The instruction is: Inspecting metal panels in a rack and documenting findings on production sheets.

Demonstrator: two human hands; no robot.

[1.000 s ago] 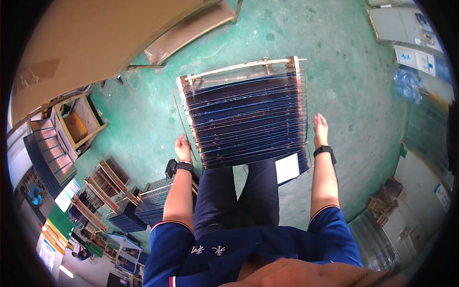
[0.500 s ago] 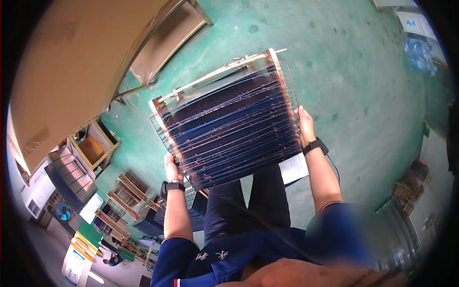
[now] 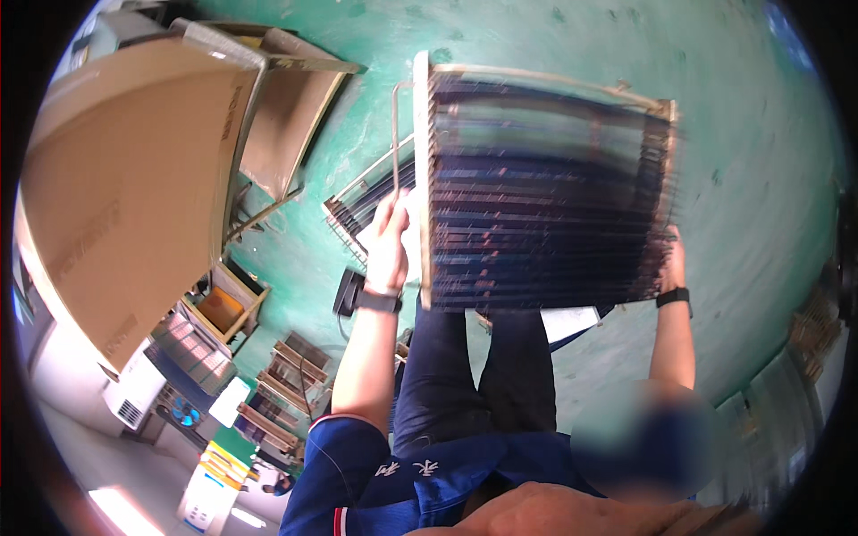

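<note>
The step in hand looked like carrying: the person held a slotted rack (image 3: pixel 424 179) in front of the body, over the thighs, and it seemed clear of the floor (image 3: pixel 751 205) rather than set down on it. Dark blue sheets (image 3: pixel 545 232) filled most of its length in close rows, while near the far end a patch of green showed through between them.

The left hand (image 3: pixel 388 255) was closed at the lower end of the wire handle (image 3: pixel 395 134), which stood out from the pale left side bar. The right hand (image 3: pixel 674 263) was at the opposite side, near its lower corner, and appeared to be gripping the edge; blur and the rack itself hid how its fingers were wrapped.

Beyond the left hand, a second rack (image 3: pixel 357 198) lay partly covered by the first. A white sheet (image 3: pixel 572 319) showed below the near edge, beside the right leg. Farther left was a large brown surface (image 3: pixel 134 196), perhaps the top of a counter.

As a judgement, the next move called for firm support on both sides and a level rack, so that the sheets would not slide in their slots, with enough room left between its left side and the second rack.
</note>
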